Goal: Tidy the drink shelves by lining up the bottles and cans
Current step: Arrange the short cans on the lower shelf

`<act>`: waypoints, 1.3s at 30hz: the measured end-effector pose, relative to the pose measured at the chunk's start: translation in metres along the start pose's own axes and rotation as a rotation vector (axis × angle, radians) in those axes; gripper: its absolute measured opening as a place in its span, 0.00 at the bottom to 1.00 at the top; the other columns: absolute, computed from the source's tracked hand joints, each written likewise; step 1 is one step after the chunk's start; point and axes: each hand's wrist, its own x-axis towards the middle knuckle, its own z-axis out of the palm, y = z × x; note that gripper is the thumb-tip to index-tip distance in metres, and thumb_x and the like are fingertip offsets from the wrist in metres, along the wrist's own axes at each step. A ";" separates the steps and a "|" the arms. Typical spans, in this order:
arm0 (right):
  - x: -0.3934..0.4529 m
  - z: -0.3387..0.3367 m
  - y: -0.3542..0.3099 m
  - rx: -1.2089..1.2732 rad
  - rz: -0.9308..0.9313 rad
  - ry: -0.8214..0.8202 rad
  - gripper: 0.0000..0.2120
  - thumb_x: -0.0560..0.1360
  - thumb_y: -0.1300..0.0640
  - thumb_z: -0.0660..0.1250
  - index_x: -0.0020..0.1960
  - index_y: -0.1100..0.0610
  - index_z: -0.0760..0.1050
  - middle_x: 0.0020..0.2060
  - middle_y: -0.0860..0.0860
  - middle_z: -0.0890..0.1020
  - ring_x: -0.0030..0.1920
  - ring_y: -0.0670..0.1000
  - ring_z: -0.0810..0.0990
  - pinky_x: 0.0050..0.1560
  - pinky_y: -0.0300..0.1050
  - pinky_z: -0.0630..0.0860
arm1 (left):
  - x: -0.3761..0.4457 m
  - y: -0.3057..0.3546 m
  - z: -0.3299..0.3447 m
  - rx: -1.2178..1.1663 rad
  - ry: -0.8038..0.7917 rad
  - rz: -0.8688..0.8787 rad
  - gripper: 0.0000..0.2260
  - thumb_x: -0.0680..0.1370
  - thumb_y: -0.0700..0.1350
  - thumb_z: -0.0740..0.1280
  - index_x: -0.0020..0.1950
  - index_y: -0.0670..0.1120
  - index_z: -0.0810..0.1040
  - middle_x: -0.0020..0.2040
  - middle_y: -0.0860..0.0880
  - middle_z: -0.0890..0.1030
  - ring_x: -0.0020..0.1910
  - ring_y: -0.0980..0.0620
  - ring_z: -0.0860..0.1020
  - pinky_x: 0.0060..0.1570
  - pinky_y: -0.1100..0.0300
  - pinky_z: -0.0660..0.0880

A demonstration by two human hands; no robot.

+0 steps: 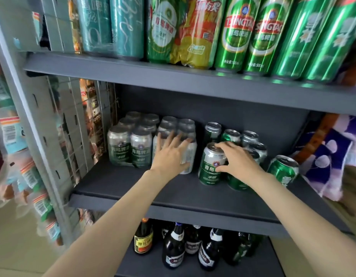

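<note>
Fingers (174, 139) of the left hand (169, 154) lie spread and straight against the front of a plastic-wrapped pack of silver-and-green beer cans (188, 154), while the right hand (238, 159) curls its thumb and fingers (223, 145) around the upper part of a single loose silver-and-green beer can (211, 166) standing upright just beside that pack on the dark grey middle shelf (153, 188) of a metal shop rack. A second shrink-wrapped pack of the same silver-and-green cans (129, 146) sits touching the first on its left, hard against the shelf's left end. Behind and to the right of the held can stands a loose cluster of green and silver cans (245, 140) (their rows uneven, some partly hidden by the right hand), and one green can (284, 169) stands apart near the shelf's right front corner. On the upper shelf (193, 80) tall green beer cans (251, 35) line up beside wrapped teal cans (111, 25) and a pack in yellow-and-green wrap (185, 31). On the lowest shelf stand dark glass bottles (174, 246) with white and yellow labels. Blurred packaged goods (23, 156) hang on the rack to the left.
</note>
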 end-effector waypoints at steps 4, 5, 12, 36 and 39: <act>0.004 0.002 0.007 0.025 0.006 0.038 0.31 0.69 0.51 0.74 0.68 0.53 0.66 0.66 0.49 0.72 0.63 0.53 0.72 0.57 0.47 0.70 | 0.011 0.012 0.004 0.034 0.027 -0.040 0.29 0.75 0.57 0.65 0.73 0.56 0.57 0.69 0.47 0.63 0.68 0.42 0.59 0.71 0.44 0.44; 0.005 0.004 0.007 0.013 0.004 0.063 0.31 0.69 0.50 0.73 0.68 0.52 0.66 0.66 0.49 0.72 0.63 0.53 0.72 0.57 0.47 0.70 | 0.013 0.011 0.004 0.042 0.038 -0.045 0.28 0.75 0.56 0.65 0.72 0.56 0.57 0.68 0.47 0.63 0.67 0.42 0.60 0.71 0.45 0.47; 0.021 0.014 0.000 -0.117 0.028 0.085 0.30 0.71 0.49 0.70 0.69 0.52 0.63 0.67 0.48 0.70 0.63 0.55 0.73 0.64 0.49 0.64 | 0.014 0.010 0.012 0.048 0.100 -0.040 0.27 0.74 0.58 0.65 0.71 0.56 0.62 0.65 0.47 0.66 0.64 0.42 0.63 0.69 0.47 0.52; 0.010 -0.025 0.070 0.350 0.066 -0.010 0.29 0.70 0.42 0.70 0.67 0.49 0.69 0.66 0.48 0.73 0.66 0.51 0.70 0.62 0.45 0.67 | 0.066 0.055 0.014 0.084 0.019 0.124 0.29 0.72 0.62 0.66 0.69 0.53 0.63 0.66 0.50 0.68 0.68 0.46 0.65 0.72 0.51 0.49; 0.048 -0.023 0.073 0.385 0.020 0.122 0.21 0.73 0.51 0.69 0.65 0.52 0.72 0.63 0.50 0.76 0.65 0.51 0.73 0.63 0.45 0.69 | 0.072 0.059 0.010 -0.021 0.008 0.035 0.25 0.73 0.63 0.63 0.65 0.54 0.65 0.63 0.48 0.72 0.65 0.46 0.69 0.71 0.51 0.51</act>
